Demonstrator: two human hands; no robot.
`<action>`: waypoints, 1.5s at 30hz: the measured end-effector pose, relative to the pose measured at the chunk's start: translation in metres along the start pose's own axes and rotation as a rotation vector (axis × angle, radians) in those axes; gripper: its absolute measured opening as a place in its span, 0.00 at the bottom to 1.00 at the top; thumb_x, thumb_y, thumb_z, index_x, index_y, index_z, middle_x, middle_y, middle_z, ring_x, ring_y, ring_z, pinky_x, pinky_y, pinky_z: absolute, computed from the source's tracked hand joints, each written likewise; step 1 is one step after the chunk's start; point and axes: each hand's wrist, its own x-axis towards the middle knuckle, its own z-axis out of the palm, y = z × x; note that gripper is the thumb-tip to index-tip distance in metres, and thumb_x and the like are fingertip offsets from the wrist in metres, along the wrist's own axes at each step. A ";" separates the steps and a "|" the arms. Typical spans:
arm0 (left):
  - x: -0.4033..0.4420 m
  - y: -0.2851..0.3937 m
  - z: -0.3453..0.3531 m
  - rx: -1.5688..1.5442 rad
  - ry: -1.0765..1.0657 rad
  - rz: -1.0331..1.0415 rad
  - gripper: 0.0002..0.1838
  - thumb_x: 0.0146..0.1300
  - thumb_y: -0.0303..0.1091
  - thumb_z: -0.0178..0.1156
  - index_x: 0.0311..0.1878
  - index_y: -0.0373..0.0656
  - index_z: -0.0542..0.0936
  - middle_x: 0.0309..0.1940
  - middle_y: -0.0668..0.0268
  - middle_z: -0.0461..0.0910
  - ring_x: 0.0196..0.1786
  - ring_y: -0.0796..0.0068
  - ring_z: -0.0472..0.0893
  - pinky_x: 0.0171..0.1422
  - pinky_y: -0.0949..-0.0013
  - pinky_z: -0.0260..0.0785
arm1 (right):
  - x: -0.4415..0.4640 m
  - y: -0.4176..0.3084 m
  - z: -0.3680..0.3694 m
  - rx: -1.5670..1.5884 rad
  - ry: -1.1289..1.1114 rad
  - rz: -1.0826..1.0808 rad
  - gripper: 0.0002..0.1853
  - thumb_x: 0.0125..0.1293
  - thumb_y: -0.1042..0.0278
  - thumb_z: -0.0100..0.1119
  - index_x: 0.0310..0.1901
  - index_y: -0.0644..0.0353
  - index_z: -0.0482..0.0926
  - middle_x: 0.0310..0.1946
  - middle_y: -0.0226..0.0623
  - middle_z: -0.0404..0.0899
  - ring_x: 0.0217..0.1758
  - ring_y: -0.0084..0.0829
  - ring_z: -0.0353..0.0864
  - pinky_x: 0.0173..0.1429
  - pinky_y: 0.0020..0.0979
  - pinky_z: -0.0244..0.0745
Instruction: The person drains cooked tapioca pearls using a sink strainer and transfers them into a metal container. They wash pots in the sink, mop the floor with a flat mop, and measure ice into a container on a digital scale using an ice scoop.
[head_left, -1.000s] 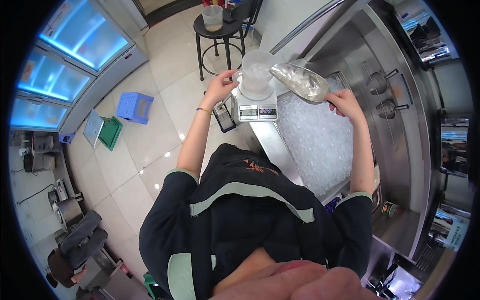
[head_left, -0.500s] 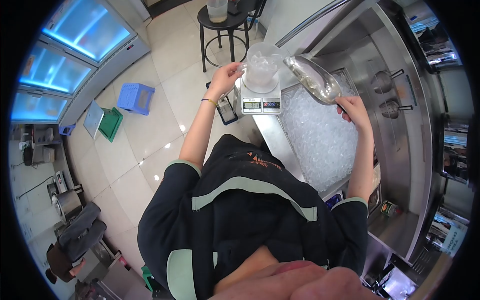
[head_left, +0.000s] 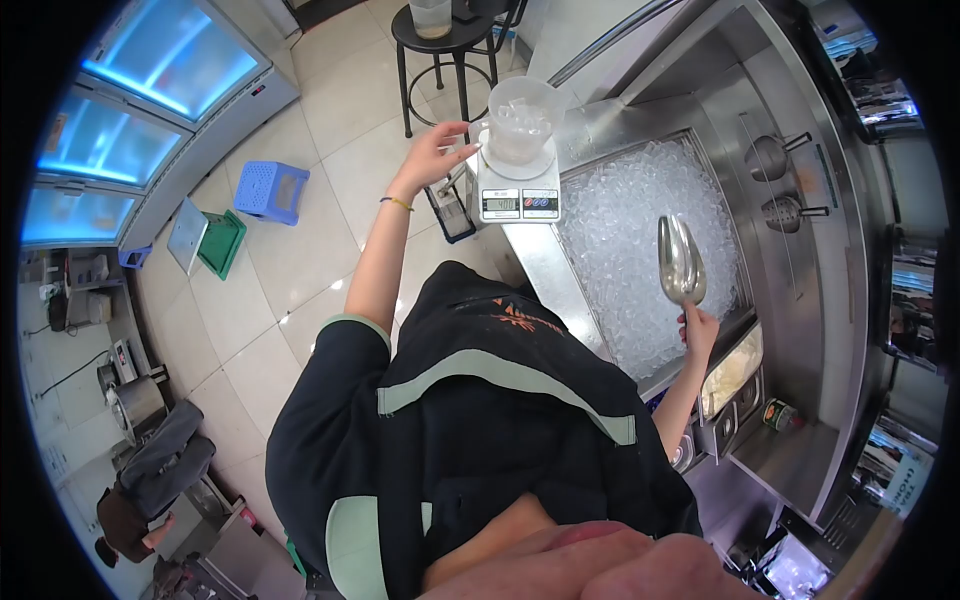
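A clear plastic jug (head_left: pixel 520 140) with ice in it stands on a white digital kitchen scale (head_left: pixel 520 203), whose display appears to read about 400. Just left of the jug's handle is my left hand (head_left: pixel 432 160), its fingers apart and holding nothing. My right hand (head_left: pixel 698 330) grips the handle of a metal ice scoop (head_left: pixel 681 262). The scoop is over the bin of ice cubes (head_left: pixel 625 250), and I see no ice in its bowl.
A steel counter edge (head_left: pixel 553 270) borders the ice bin. Two strainers (head_left: pixel 768 158) hang on the right wall. Beyond the scale is a black stool (head_left: pixel 447 38) with a container on it. A blue plastic stool (head_left: pixel 271 191) stands on the floor; a person (head_left: pixel 135 510) is at lower left.
My right hand has swung the scoop from beside the jug down over the ice bin. My left hand has let go of the jug's handle. The scale reading has risen.
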 end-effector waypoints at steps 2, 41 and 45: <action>0.012 -0.006 0.011 -0.098 -0.070 0.047 0.19 0.58 0.40 0.60 0.49 0.40 0.72 0.42 0.64 0.77 0.45 0.73 0.75 0.51 0.71 0.67 | -0.006 0.014 -0.001 0.032 0.029 0.065 0.16 0.55 0.59 0.61 0.20 0.65 0.78 0.13 0.30 0.72 0.09 0.16 0.64 0.12 0.19 0.52; 0.029 0.031 0.029 0.289 0.043 0.473 0.10 0.61 0.35 0.53 0.42 0.40 0.71 0.34 0.57 0.74 0.38 0.55 0.74 0.41 0.62 0.67 | 0.049 -0.281 0.079 -0.511 -0.502 -0.636 0.18 0.48 0.58 0.55 0.14 0.67 0.76 0.10 0.40 0.72 0.14 0.29 0.72 0.24 0.31 0.67; 0.024 0.047 0.037 0.377 0.015 0.554 0.10 0.60 0.36 0.54 0.40 0.41 0.71 0.34 0.58 0.73 0.38 0.55 0.74 0.40 0.60 0.68 | 0.027 -0.300 0.089 -0.866 -0.375 -0.825 0.15 0.47 0.59 0.55 0.21 0.65 0.78 0.19 0.43 0.77 0.23 0.36 0.78 0.30 0.34 0.72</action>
